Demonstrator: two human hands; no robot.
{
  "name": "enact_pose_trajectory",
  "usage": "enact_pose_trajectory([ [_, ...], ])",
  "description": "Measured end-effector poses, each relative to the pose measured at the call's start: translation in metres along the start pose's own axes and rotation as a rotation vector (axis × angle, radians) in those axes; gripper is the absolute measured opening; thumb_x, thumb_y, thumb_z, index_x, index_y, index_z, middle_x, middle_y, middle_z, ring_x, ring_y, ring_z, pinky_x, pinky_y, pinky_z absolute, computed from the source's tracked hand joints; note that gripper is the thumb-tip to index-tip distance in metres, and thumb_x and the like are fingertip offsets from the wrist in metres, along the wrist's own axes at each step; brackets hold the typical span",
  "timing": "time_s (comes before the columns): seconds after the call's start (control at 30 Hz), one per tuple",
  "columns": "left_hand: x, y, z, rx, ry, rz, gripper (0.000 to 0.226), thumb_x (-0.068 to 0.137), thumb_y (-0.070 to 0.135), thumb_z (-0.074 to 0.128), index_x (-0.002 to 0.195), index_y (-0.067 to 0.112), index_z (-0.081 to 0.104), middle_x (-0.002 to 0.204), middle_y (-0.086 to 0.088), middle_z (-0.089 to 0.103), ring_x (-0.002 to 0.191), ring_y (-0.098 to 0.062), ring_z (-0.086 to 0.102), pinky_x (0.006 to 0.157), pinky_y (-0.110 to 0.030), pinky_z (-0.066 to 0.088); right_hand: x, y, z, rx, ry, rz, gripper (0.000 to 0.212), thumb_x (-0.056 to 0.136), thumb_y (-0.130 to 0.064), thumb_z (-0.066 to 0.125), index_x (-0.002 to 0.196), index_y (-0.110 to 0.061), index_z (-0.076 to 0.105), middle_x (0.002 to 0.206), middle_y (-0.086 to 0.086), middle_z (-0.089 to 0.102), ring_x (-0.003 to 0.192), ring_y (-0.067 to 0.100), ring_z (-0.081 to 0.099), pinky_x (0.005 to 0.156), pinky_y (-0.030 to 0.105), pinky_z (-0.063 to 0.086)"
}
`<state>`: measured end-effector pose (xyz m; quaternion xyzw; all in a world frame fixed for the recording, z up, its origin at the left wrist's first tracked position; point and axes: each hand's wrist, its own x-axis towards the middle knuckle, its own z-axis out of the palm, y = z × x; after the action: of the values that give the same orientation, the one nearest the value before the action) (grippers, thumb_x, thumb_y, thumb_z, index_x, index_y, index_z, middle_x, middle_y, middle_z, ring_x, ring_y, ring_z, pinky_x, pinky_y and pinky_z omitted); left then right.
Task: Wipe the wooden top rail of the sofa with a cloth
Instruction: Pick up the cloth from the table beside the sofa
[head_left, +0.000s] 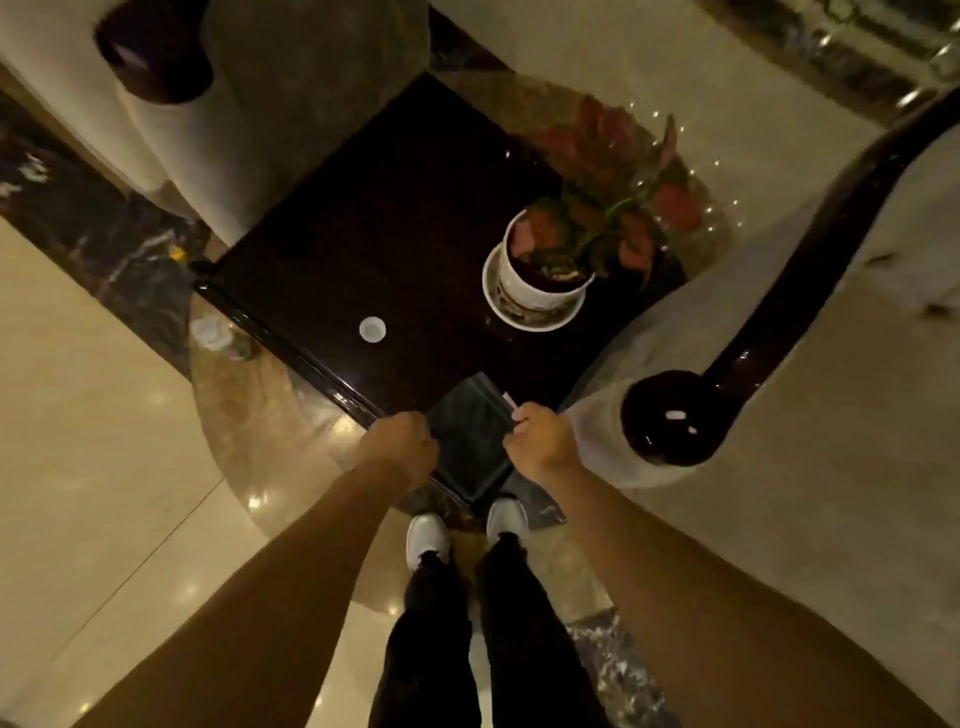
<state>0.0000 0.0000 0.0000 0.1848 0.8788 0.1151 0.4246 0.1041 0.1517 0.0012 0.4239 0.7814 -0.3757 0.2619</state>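
Observation:
A dark grey cloth (470, 441) hangs stretched between my two hands, above the near corner of a dark side table (395, 249). My left hand (402, 447) is closed on the cloth's left edge. Gripping its right edge is my right hand (540, 441). The sofa's dark glossy wooden top rail (810, 260) runs from the upper right down to a round knob (672, 418) just right of my right hand. Beige upholstery (841, 415) lies on both sides of the rail.
On the table stand a white flower pot (540, 275) with red-leaved plant and a small white cup (372, 329). A second beige armchair (218, 119) with a dark knob stands at upper left. My white shoes (428, 538) are on the polished marble floor.

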Motion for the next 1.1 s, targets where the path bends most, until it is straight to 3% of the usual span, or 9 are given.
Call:
enact_pose_trajectory([
  [0.23,0.102,-0.002,0.084,-0.036,0.237,-0.073,0.053,0.088,0.039,0.06,0.135,0.02,0.043,0.136,-0.016,0.044,0.123,-0.042,0.038,0.099,-0.056,0.039,0.087,0.044,0.08,0.162,0.214,0.134,0.075,0.083,-0.018,0.074,0.146,-0.013,0.032,0.142,0.018,0.037,0.126,0.034,0.046,0.095,0.038,0.049],
  [0.33,0.109,0.0,0.101,-0.106,0.197,-0.099,0.041,0.087,0.037,0.064,0.12,0.015,0.053,0.116,-0.013,0.062,0.111,-0.038,0.056,0.093,-0.051,0.047,0.091,0.048,0.086,0.394,0.186,0.147,0.041,0.081,-0.008,0.072,0.117,-0.009,0.051,0.106,0.011,0.059,0.094,0.031,0.063,0.068,0.031,0.047],
  [0.43,0.101,0.008,0.101,-0.488,0.072,-0.11,0.013,0.088,0.032,0.066,0.095,0.025,0.058,0.087,0.002,0.064,0.094,-0.028,0.064,0.076,-0.037,0.05,0.073,0.05,0.08,0.424,0.144,0.147,0.014,0.087,-0.009,0.066,0.095,-0.015,0.057,0.089,0.001,0.06,0.093,0.027,0.064,0.068,0.026,0.042],
  [0.6,0.042,0.042,0.073,-0.972,-0.088,0.085,0.008,0.088,0.029,0.067,0.096,0.029,0.067,0.094,0.0,0.074,0.095,-0.02,0.071,0.077,-0.029,0.059,-0.022,0.056,0.007,0.671,0.188,-0.101,0.031,0.094,-0.007,0.062,0.115,-0.028,0.055,0.102,-0.017,0.055,0.105,0.006,0.059,0.077,0.004,0.044],
  [0.73,-0.014,0.101,0.038,-0.97,-0.127,0.292,0.025,0.073,0.052,0.072,0.088,0.032,0.071,0.089,0.003,0.075,0.085,-0.014,0.072,0.066,-0.02,0.057,-0.108,0.075,-0.071,0.81,0.267,-0.138,0.015,0.088,-0.017,0.072,0.097,-0.024,0.064,0.086,-0.01,0.066,0.087,0.007,0.067,0.063,0.015,0.051],
  [0.83,-0.035,0.156,0.027,-0.947,-0.127,0.415,0.019,0.076,0.045,0.075,0.09,0.032,0.072,0.088,0.004,0.075,0.082,-0.011,0.072,0.064,-0.022,0.058,-0.138,0.097,-0.12,0.901,0.519,-0.123,0.03,0.081,-0.009,0.078,0.1,-0.027,0.063,0.091,-0.017,0.069,0.085,0.0,0.066,0.069,0.015,0.054],
  [0.97,-0.03,0.2,0.033,-0.726,-0.049,0.488,0.011,0.084,0.031,0.071,0.093,0.037,0.07,0.09,0.008,0.072,0.083,-0.005,0.069,0.072,-0.026,0.06,-0.115,0.107,-0.134,0.386,0.796,-0.1,0.054,0.087,-0.026,0.072,0.134,-0.029,0.045,0.135,-0.011,0.051,0.125,0.001,0.047,0.101,0.012,0.04],
  [1.03,-0.015,0.194,0.038,-0.607,0.046,0.474,0.02,0.086,0.022,0.069,0.095,0.04,0.069,0.098,0.006,0.068,0.088,-0.005,0.065,0.08,-0.029,0.057,-0.083,0.095,-0.118,-0.13,0.751,-0.201,0.06,0.097,-0.042,0.052,0.15,-0.021,0.033,0.158,0.008,0.029,0.149,0.025,0.02,0.121,0.036,0.02],
  [1.1,-0.006,0.175,0.043,-0.816,0.005,0.428,0.029,0.091,0.008,0.059,0.102,0.031,0.07,0.11,-0.002,0.069,0.099,-0.017,0.066,0.085,-0.031,0.056,-0.05,0.085,-0.11,-0.414,0.575,-0.331,0.064,0.102,-0.049,0.033,0.155,-0.016,0.021,0.165,0.011,0.018,0.153,0.031,0.004,0.122,0.053,0.01],
])
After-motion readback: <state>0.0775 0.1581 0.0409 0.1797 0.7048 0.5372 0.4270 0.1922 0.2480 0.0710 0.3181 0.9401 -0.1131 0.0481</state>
